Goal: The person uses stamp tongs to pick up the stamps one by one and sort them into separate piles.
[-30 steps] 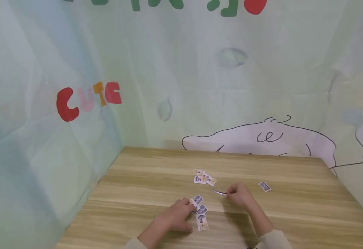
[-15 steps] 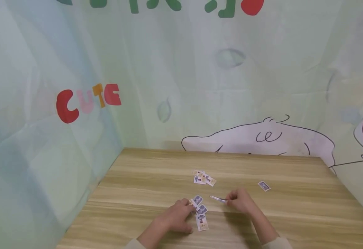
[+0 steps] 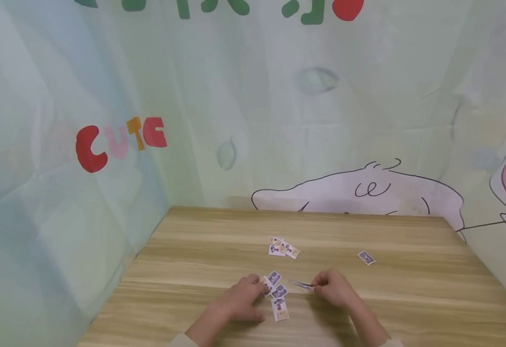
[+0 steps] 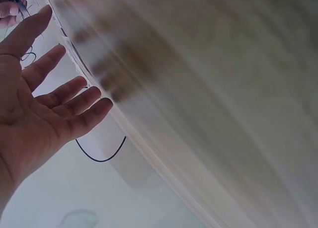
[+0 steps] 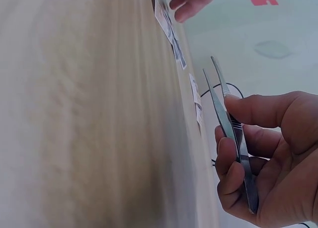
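My right hand grips metal tweezers between thumb and fingers. Their two tips stand apart with nothing between them in the right wrist view, and point left toward a loose group of small printed cards. In that group, a card with a dark picture and another dark card overlap, and a card with figures lies nearest me. My left hand is spread low at the left of this group, its fingertips at a pale card that they partly cover. The left wrist view shows its fingers extended.
Farther back on the wooden table lies a second overlapping group of printed cards. One dark card lies alone to the right. Fabric hangings with printed letters and a cartoon animal rise behind and at the left.
The tweezers in my right hand have come down and nearer to me, toward the near group of cards. My left hand has stayed by that group, and the cards lie as before.
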A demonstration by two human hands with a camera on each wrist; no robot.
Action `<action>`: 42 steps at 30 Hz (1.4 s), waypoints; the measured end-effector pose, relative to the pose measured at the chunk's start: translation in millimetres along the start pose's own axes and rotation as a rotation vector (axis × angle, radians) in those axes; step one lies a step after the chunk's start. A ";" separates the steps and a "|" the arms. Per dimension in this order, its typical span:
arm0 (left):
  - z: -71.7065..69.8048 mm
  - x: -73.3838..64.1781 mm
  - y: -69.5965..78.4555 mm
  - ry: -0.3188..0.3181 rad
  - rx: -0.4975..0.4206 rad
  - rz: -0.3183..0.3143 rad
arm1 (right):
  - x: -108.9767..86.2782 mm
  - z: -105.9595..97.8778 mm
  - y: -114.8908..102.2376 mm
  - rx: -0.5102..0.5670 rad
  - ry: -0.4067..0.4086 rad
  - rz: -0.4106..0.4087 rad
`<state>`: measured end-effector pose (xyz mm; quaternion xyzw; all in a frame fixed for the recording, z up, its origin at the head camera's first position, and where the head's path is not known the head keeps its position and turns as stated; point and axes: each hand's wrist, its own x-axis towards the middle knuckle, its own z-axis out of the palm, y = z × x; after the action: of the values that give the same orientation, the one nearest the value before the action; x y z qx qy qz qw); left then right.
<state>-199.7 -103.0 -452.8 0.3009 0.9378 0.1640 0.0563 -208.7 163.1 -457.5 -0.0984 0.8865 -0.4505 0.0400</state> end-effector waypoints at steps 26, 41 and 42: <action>-1.6 4.3 -20.0 0.025 -0.019 -0.084 | -4.4 20.2 -6.4 0.086 -0.109 -0.038; -0.3 6.6 -19.9 0.025 0.006 -0.099 | 0.7 27.9 -6.4 0.081 -0.133 -0.010; -0.5 6.5 -19.3 0.024 0.006 -0.099 | 0.9 28.3 -6.6 0.079 -0.133 -0.012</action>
<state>-215.6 -114.2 -458.9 0.2522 0.9526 0.1620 0.0520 -204.2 136.7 -468.9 -0.1318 0.8628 -0.4778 0.1000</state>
